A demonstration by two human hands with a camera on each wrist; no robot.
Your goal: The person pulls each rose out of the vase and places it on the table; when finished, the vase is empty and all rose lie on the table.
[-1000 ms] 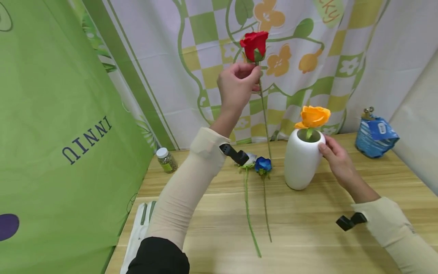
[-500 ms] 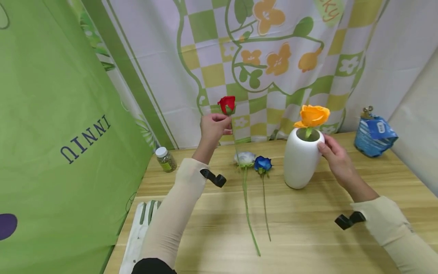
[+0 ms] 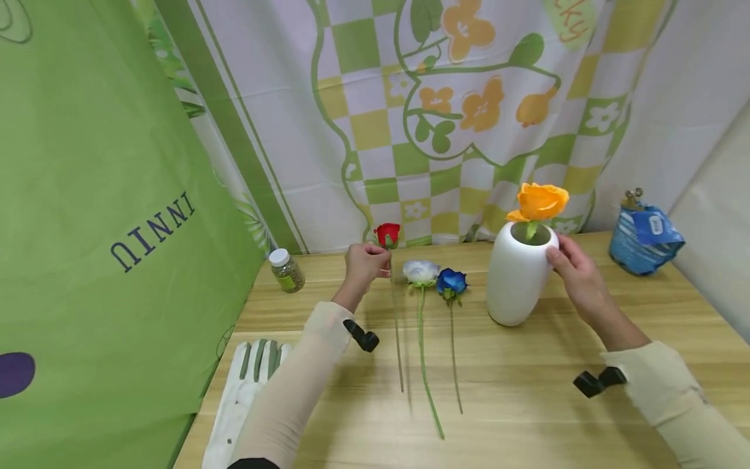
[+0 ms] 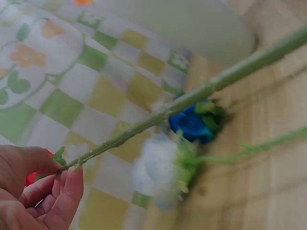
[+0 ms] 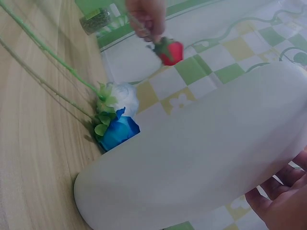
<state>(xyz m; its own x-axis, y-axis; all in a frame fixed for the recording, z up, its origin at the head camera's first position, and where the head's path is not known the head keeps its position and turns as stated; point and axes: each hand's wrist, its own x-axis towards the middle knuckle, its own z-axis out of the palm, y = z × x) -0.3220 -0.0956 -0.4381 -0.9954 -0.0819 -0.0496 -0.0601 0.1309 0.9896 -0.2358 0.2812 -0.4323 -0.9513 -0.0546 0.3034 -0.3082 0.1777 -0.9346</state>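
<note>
My left hand [image 3: 366,264] pinches the stem of a red rose [image 3: 387,234] just under its bloom. The stem runs down toward me, close over the table. To its right lie a white rose [image 3: 420,272] and a blue rose [image 3: 452,282], side by side with stems toward me. A white vase [image 3: 518,280] stands upright with an orange rose [image 3: 540,202] in its mouth. My right hand [image 3: 577,277] holds the vase by its rim on the right side; in the right wrist view, fingers [image 5: 276,187] lie against the vase wall.
A small jar with a white lid [image 3: 287,270] stands at the back left. White-and-green gloves [image 3: 240,391] lie at the left edge, partly under my left sleeve. A blue bag [image 3: 646,238] sits at the back right. A patterned curtain [image 3: 387,130] hangs behind the wooden table [image 3: 498,404].
My left hand has come down and left with the red rose, from high before the curtain to close over the table beside the white rose. My right hand stays on the vase.
</note>
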